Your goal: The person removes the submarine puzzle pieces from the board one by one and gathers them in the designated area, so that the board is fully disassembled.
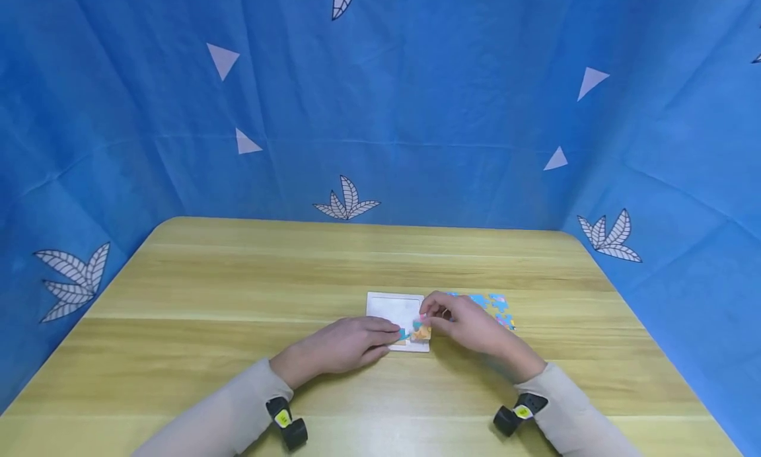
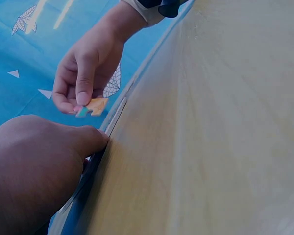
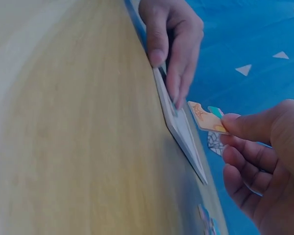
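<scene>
My right hand (image 1: 470, 323) pinches a jigsaw piece (image 3: 206, 119) between thumb and fingertips, its remaining fingers curled. Orange with teal and pink patches, the piece hangs tilted just over the right part of a white puzzle tray (image 1: 383, 305). My left hand (image 1: 351, 345) lies on the tray's lower left, fingers stretched out and thumb (image 2: 94, 140) at the near edge. By its fingertips, a blue piece (image 1: 403, 334) shows inside the tray, partly covered by them. In the left wrist view the right hand (image 2: 85, 68) appears beyond the left one.
Several loose blue jigsaw pieces (image 1: 498, 303) lie to the tray's right, some hidden behind the right hand. The wooden table (image 1: 238, 279) runs back to a blue curtain (image 1: 416, 80) that hangs behind it and along both sides.
</scene>
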Demonstrator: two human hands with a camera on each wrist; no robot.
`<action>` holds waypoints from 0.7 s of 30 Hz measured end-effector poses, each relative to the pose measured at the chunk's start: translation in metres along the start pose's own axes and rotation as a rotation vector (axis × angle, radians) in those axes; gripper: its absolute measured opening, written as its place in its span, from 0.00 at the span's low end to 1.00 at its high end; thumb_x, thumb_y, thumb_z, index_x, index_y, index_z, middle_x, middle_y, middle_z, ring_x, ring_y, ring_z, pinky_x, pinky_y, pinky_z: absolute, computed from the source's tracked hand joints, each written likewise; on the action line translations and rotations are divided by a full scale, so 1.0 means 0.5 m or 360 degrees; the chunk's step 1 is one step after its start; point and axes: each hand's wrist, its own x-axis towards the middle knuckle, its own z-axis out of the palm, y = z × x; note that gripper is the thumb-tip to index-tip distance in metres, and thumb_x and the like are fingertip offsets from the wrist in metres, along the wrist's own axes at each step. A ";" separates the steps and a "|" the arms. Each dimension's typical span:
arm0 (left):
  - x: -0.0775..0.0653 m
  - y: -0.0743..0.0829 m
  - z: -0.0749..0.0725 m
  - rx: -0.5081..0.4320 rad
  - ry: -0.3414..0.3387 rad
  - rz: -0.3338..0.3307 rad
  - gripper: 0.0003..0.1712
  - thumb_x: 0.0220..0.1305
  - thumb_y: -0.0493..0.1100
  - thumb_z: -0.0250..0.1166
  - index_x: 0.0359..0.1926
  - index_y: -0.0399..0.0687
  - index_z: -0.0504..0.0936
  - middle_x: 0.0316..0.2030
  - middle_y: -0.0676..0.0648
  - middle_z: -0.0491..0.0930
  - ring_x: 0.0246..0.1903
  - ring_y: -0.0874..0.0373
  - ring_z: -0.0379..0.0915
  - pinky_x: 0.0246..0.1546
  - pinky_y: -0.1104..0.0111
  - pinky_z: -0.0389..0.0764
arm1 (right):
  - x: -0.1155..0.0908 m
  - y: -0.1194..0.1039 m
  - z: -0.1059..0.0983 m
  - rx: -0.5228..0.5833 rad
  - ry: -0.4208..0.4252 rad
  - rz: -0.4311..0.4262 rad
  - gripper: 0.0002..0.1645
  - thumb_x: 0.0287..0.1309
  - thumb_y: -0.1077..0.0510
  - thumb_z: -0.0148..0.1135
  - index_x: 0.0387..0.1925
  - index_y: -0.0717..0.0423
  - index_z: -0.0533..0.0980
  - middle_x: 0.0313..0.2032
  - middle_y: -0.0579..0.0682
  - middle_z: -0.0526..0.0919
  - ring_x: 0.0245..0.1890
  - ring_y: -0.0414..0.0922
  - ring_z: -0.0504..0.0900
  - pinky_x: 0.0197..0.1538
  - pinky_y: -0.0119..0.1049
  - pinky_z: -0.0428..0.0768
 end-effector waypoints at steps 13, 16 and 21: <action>0.003 0.000 -0.002 -0.0008 -0.0002 -0.0005 0.23 0.74 0.49 0.54 0.64 0.47 0.76 0.62 0.51 0.74 0.63 0.59 0.67 0.66 0.67 0.65 | -0.033 0.016 -0.043 0.0034 0.0078 0.0069 0.03 0.67 0.57 0.61 0.40 0.49 0.80 0.33 0.40 0.81 0.33 0.41 0.79 0.39 0.35 0.81; 0.002 0.001 -0.003 -0.0014 -0.0014 -0.0013 0.23 0.74 0.49 0.54 0.65 0.47 0.76 0.63 0.51 0.74 0.64 0.59 0.67 0.66 0.67 0.65 | -0.043 0.022 -0.051 0.0030 0.0097 0.0106 0.05 0.66 0.56 0.62 0.41 0.50 0.80 0.33 0.40 0.81 0.33 0.41 0.79 0.38 0.35 0.80; 0.001 0.002 -0.001 -0.0013 0.0017 0.0017 0.22 0.73 0.48 0.56 0.64 0.46 0.77 0.61 0.50 0.75 0.63 0.59 0.68 0.65 0.67 0.66 | -0.064 0.031 -0.060 0.0035 0.0143 0.0165 0.05 0.65 0.53 0.63 0.41 0.48 0.81 0.31 0.41 0.80 0.29 0.40 0.76 0.33 0.32 0.77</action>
